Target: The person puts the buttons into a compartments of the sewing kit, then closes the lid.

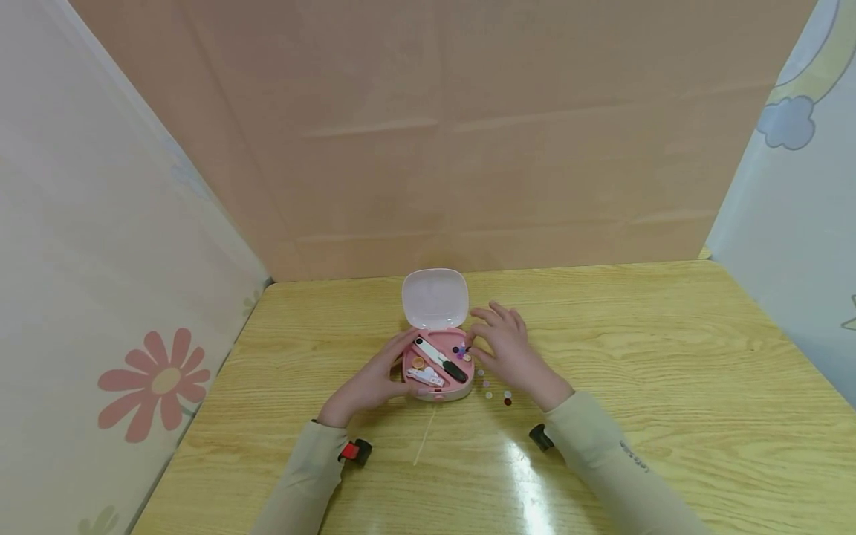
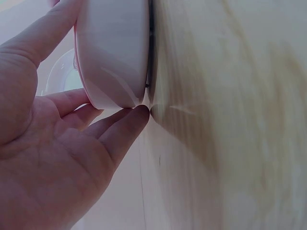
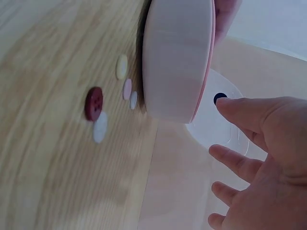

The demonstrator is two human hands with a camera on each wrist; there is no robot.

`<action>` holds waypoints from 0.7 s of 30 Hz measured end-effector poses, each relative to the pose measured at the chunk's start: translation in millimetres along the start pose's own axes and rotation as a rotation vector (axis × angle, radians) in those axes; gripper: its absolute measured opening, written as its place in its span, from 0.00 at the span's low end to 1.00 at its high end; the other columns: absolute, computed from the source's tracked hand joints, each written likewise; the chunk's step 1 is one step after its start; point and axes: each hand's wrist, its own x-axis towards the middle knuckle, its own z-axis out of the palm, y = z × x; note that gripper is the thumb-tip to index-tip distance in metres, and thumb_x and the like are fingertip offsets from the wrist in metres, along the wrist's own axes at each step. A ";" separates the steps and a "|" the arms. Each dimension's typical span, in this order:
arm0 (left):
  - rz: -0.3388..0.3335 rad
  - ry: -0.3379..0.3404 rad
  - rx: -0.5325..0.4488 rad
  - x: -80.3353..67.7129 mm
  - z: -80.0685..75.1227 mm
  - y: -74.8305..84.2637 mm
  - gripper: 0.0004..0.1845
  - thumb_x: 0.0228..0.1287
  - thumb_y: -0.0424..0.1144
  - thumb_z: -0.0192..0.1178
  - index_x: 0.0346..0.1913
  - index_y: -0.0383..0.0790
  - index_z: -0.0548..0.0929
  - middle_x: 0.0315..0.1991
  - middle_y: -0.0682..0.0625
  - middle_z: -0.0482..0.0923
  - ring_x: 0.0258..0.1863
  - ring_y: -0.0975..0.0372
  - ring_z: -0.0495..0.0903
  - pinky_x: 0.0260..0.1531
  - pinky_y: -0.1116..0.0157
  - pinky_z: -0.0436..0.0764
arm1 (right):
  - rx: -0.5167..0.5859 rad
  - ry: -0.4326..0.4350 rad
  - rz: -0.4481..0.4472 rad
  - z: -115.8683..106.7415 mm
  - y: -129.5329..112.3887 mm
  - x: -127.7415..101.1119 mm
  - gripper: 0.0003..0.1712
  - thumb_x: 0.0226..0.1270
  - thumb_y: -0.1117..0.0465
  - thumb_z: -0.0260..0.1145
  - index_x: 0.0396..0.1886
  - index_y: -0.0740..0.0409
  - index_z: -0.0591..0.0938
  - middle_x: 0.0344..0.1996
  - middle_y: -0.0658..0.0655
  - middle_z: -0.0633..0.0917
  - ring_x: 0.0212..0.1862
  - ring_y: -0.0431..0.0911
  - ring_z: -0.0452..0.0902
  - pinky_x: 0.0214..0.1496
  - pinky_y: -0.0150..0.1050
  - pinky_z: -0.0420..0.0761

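Note:
A small pink and white sewing box [image 1: 403, 377] stands on the table with its clear lid [image 1: 435, 299] raised at the back. My left hand [image 1: 369, 383] grips the box's left side, thumb at the front and fingers along the side; the left wrist view shows the hand [image 2: 62, 143] against the white wall [image 2: 112, 52]. Above the box's right compartment, my right hand [image 1: 511, 357] pinches a dark button [image 3: 220, 98] between thumb and index finger, the other fingers spread. Inside lie a white and black tool [image 1: 441, 360], a white clipper-like piece [image 1: 426, 377] and several small buttons [image 1: 461, 351].
On the table right of the box lie several loose buttons, among them a dark red button [image 3: 94, 104], a white button [image 3: 100, 127] and a cream button [image 3: 122, 66]. A pale streak [image 1: 424, 437] shows before the box. A brown panel [image 1: 468, 148] stands behind the table [image 1: 635, 357].

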 end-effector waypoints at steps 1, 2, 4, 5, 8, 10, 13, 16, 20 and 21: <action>0.006 0.000 0.001 0.0 -0.1 -0.1 0.50 0.52 0.50 0.71 0.75 0.55 0.53 0.75 0.55 0.47 0.72 0.55 0.49 0.68 0.50 0.56 | 0.005 -0.001 -0.002 0.7 -0.8 0.2 0.08 0.57 0.64 0.72 0.29 0.48 0.81 0.63 0.64 0.72 0.68 0.69 0.52 0.66 0.70 0.41; 0.002 0.000 0.004 0.0 -0.2 -0.1 0.50 0.52 0.51 0.71 0.75 0.56 0.53 0.75 0.55 0.46 0.72 0.55 0.48 0.68 0.51 0.56 | 0.006 -0.003 -0.006 1.2 -1.6 0.4 0.08 0.57 0.64 0.72 0.29 0.48 0.81 0.63 0.64 0.72 0.68 0.69 0.52 0.66 0.70 0.41; 0.001 0.000 0.008 0.2 -0.4 0.0 0.50 0.52 0.51 0.71 0.75 0.56 0.53 0.75 0.56 0.46 0.72 0.56 0.48 0.68 0.51 0.55 | 0.013 -0.008 -0.008 2.1 -3.3 0.8 0.07 0.57 0.64 0.72 0.29 0.49 0.81 0.63 0.64 0.72 0.68 0.68 0.52 0.66 0.69 0.41; 0.004 0.000 0.007 0.3 -0.4 -0.1 0.50 0.52 0.51 0.71 0.75 0.56 0.53 0.75 0.55 0.46 0.72 0.56 0.48 0.68 0.51 0.55 | 0.016 -0.011 -0.007 2.4 -4.3 1.0 0.07 0.58 0.64 0.72 0.29 0.49 0.81 0.63 0.64 0.72 0.68 0.68 0.52 0.66 0.69 0.41; 0.008 0.000 0.008 0.4 -0.3 -0.5 0.50 0.53 0.51 0.71 0.75 0.56 0.53 0.75 0.55 0.46 0.72 0.55 0.48 0.68 0.50 0.55 | 0.013 -0.018 -0.003 3.4 -6.1 1.3 0.06 0.58 0.64 0.72 0.29 0.49 0.82 0.63 0.64 0.72 0.69 0.67 0.51 0.67 0.68 0.40; 0.007 0.000 0.005 0.4 -0.2 -0.5 0.50 0.53 0.51 0.71 0.75 0.56 0.53 0.75 0.55 0.46 0.72 0.55 0.48 0.68 0.50 0.55 | 0.012 -0.021 0.002 3.9 -6.8 1.7 0.06 0.58 0.64 0.72 0.29 0.50 0.82 0.63 0.64 0.71 0.69 0.66 0.51 0.68 0.67 0.39; 0.002 -0.001 0.000 0.4 -0.2 -0.3 0.50 0.53 0.50 0.71 0.75 0.57 0.53 0.75 0.55 0.46 0.72 0.55 0.48 0.68 0.50 0.54 | 0.006 -0.020 0.002 4.5 -7.0 2.0 0.06 0.58 0.64 0.72 0.29 0.50 0.81 0.63 0.64 0.71 0.69 0.67 0.51 0.68 0.67 0.39; 0.000 0.003 -0.007 0.5 0.0 0.2 0.50 0.53 0.48 0.72 0.75 0.57 0.54 0.75 0.55 0.47 0.72 0.56 0.48 0.68 0.51 0.55 | -0.003 -0.018 -0.002 4.8 -6.9 2.3 0.06 0.58 0.65 0.71 0.29 0.50 0.81 0.63 0.64 0.71 0.69 0.67 0.51 0.68 0.67 0.39; 0.002 0.007 -0.015 0.1 0.2 3.0 0.49 0.53 0.43 0.72 0.75 0.54 0.54 0.75 0.52 0.47 0.72 0.54 0.49 0.68 0.50 0.55 | -0.021 -0.019 -0.008 5.3 -6.5 2.8 0.06 0.59 0.65 0.71 0.29 0.50 0.81 0.62 0.64 0.72 0.69 0.67 0.52 0.67 0.67 0.40; 0.000 0.006 -0.017 -0.4 0.0 4.9 0.49 0.54 0.42 0.72 0.75 0.53 0.54 0.75 0.51 0.46 0.72 0.53 0.49 0.68 0.49 0.54 | -0.024 -0.020 -0.007 5.4 -6.4 2.8 0.06 0.59 0.65 0.71 0.29 0.50 0.81 0.62 0.64 0.72 0.69 0.67 0.52 0.67 0.67 0.41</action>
